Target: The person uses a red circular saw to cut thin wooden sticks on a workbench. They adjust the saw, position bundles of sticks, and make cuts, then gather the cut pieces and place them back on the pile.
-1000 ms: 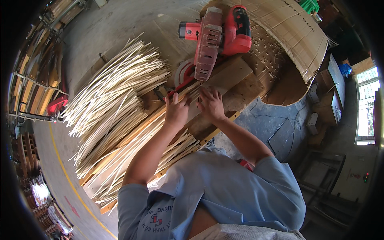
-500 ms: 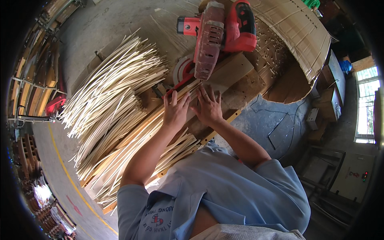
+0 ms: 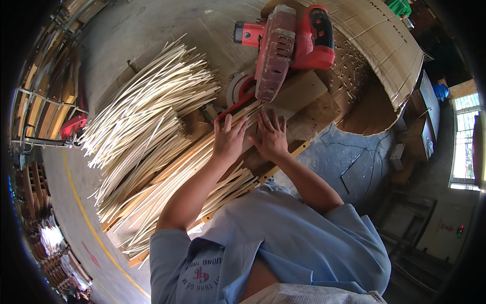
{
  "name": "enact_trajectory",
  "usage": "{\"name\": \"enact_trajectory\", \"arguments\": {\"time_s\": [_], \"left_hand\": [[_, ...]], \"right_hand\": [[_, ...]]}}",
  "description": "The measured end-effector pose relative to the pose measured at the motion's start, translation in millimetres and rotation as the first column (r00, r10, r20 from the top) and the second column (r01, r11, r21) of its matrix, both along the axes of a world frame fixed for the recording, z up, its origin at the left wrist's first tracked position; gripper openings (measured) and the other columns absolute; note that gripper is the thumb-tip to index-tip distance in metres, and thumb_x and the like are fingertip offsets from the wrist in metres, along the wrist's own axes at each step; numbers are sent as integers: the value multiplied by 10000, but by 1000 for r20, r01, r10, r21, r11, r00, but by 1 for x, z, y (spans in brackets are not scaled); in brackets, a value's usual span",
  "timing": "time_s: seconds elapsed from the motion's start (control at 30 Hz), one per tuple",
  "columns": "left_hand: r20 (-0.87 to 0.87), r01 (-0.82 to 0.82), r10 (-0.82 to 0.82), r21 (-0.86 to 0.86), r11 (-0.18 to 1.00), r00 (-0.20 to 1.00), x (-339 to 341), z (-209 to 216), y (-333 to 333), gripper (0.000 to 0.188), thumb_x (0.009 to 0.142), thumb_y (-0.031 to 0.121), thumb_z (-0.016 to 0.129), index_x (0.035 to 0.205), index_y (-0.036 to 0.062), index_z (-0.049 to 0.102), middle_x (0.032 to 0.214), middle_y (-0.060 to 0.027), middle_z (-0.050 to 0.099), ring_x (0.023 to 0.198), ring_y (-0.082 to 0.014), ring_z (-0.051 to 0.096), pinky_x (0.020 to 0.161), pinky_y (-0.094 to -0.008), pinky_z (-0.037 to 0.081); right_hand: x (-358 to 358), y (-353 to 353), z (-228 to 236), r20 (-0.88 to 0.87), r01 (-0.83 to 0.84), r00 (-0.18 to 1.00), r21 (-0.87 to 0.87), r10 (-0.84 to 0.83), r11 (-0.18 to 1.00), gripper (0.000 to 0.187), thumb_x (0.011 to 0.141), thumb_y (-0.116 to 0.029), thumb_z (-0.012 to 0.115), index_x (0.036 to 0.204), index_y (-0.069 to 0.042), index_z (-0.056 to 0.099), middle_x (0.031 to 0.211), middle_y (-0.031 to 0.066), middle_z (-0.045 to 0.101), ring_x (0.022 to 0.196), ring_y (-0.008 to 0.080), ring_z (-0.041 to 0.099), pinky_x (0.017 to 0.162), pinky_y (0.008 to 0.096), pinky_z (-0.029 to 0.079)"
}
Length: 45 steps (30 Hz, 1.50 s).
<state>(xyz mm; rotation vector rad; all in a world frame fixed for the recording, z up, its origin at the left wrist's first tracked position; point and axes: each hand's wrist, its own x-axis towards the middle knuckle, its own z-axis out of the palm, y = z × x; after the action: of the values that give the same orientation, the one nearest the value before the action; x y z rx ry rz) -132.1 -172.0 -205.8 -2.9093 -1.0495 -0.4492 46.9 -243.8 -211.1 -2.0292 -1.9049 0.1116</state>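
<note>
My left hand [image 3: 229, 139] lies on a row of long, pale, thin wooden rods [image 3: 187, 169], its fingers stretched forward and a little apart. Right beside it, my right hand [image 3: 272, 139] rests with spread fingers by the far ends of the rods, over a wooden board [image 3: 304, 93]. Just beyond my fingertips stands a red miter saw [image 3: 276, 55] with a dusty guard and a black-and-red handle. The guard's lower edge is close to the rod ends. What lies under my palms is hidden.
A big heap of pale rods [image 3: 152, 96] spreads to the left of the saw. Behind the saw, a bent cardboard sheet [image 3: 382, 50] holds several small offcuts. Cables [image 3: 349, 175] lie on the floor at right. Racks with wood [image 3: 48, 111] stand far left, near a yellow floor line [image 3: 81, 197].
The whole view has shifted slightly, so the saw and rods sit a little farther right and lower. Both hands stay at almost the same place by the saw.
</note>
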Motion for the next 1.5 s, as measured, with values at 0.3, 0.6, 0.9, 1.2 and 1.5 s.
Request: {"name": "enact_trajectory", "arguments": {"time_s": [0.3, 0.6, 0.9, 1.2, 1.5], "left_hand": [[-41, -22, 23, 18, 1000, 999, 3, 4, -2, 448, 925, 164, 598, 1362, 107, 680, 1503, 5, 549, 1405, -379, 410, 1151, -691, 308], [-37, -56, 56, -3, 998, 998, 4, 8, -5, 490, 851, 70, 621, 1335, 98, 690, 1486, -32, 564, 1382, -387, 419, 1129, -687, 335], [-110, -63, 56, -64, 996, 992, -1, 13, -5, 533, 872, 62, 619, 1401, 112, 661, 1530, -4, 524, 1393, -384, 398, 1152, -686, 316], [-116, -44, 41, -26, 999, 992, 4, 5, -4, 520, 914, 135, 596, 1431, 127, 641, 1536, 12, 513, 1404, -395, 395, 1170, -682, 292], [-132, -11, 10, -3, 1000, 991, -1, 4, -3, 523, 927, 139, 598, 1449, 113, 611, 1541, -9, 502, 1406, -406, 396, 1163, -679, 283]], "right_hand": [[22, 15, -2, -173, -15, 984, 196, 50, 980, 417, 881, -264, 745, 1276, -135, 714, 1480, 76, 591, 1405, 394, 463, 1162, 546, 358], [34, 43, 12, -141, -54, 987, 154, 76, 987, 67, 760, -113, 740, 799, -146, 782, 992, 72, 678, 1074, 343, 609, 937, 480, 488], [40, 71, 18, -411, 69, 887, -334, -211, 940, 146, 828, -204, 798, 911, -85, 786, 876, 95, 765, 768, 303, 738, 661, 395, 565], [83, 101, 18, -604, -153, 689, -662, -401, 734, 335, 902, -288, 814, 1057, -2, 730, 713, 96, 729, 534, 190, 713, 450, 323, 532], [71, 95, 29, -519, -95, 787, -635, -333, 766, 391, 931, -332, 797, 992, 43, 703, 668, 131, 711, 544, 237, 720, 477, 366, 580]]}}
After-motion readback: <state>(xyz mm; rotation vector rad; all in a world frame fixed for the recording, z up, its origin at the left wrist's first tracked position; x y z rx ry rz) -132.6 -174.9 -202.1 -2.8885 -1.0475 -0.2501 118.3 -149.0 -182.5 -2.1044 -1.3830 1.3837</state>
